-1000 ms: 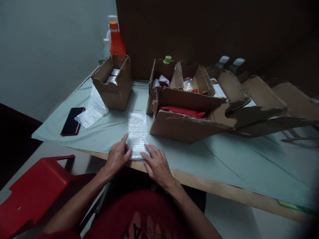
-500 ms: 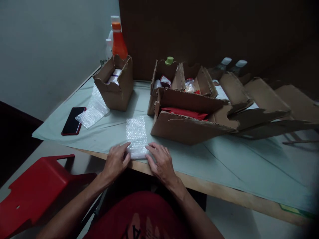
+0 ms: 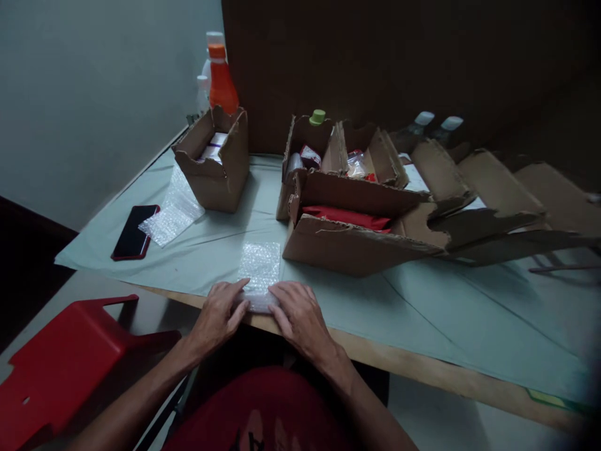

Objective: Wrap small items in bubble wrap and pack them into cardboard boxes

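A strip of bubble wrap (image 3: 260,262) lies at the table's front edge, its near end folded into a thicker band. My left hand (image 3: 220,313) grips the left side of that band between thumb and fingers. On the right side, my right hand (image 3: 299,315) pinches it the same way. Whether anything is wrapped inside the fold I cannot tell. The far part of the strip lies flat on the pale green cloth (image 3: 220,241).
Left are a phone (image 3: 135,233), more bubble wrap (image 3: 173,210) and a cardboard box (image 3: 213,178) with white packs. Cardboard bins (image 3: 361,247) stand right, one holding a red packet (image 3: 347,217). Bottles, including an orange one (image 3: 222,84), stand behind. A red stool (image 3: 84,357) is at lower left.
Both hands and the folded end have come slightly nearer to me. The flat part of the bubble wrap looks shorter. The camera view has shifted a little.
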`<control>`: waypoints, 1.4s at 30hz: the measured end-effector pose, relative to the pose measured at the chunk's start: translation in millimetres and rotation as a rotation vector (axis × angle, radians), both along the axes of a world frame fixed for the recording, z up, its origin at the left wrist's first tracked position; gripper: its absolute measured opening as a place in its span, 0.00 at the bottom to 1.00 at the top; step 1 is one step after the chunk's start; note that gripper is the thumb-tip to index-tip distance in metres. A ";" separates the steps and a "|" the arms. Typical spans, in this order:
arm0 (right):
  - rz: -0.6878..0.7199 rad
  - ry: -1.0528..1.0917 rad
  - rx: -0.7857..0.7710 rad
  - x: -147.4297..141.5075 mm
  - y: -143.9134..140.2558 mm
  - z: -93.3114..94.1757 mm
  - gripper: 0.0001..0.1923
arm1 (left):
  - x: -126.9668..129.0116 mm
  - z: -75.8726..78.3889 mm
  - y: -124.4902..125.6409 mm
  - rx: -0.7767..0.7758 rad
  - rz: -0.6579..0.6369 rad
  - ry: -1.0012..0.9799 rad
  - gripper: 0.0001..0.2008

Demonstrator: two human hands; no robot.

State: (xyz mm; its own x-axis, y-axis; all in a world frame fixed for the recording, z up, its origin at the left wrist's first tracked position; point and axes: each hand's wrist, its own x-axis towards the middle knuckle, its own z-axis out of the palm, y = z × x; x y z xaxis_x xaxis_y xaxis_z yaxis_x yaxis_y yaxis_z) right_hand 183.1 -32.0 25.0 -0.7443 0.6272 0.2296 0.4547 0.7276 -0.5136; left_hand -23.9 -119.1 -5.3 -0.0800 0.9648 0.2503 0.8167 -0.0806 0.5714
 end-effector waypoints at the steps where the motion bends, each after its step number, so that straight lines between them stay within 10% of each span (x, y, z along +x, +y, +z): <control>1: -0.007 -0.013 0.053 -0.4 -0.4 -0.2 0.15 | -1.1 -1.4 5.1 0.003 0.033 0.022 0.20; 10: 0.004 0.032 -0.053 -4.4 2.9 -11.1 0.12 | -9.7 2.8 -5.3 0.050 -0.105 -0.010 0.22; 19: -0.035 -0.104 0.106 -5.0 -2.7 -1.8 0.16 | -10.5 0.4 30.7 -0.008 0.126 0.125 0.18; 32: -0.161 0.247 -0.455 4.7 -2.2 -7.0 0.13 | 35.9 24.8 13.3 -0.255 0.368 -1.567 0.35; 37: -0.215 0.483 -0.825 31.5 -13.5 -1.7 0.34 | 54.1 23.0 10.7 -0.214 0.304 -1.514 0.37; 42: -0.284 0.413 -0.836 58.2 -10.8 13.2 0.15 | 54.8 28.0 13.4 -0.185 0.076 -1.174 0.33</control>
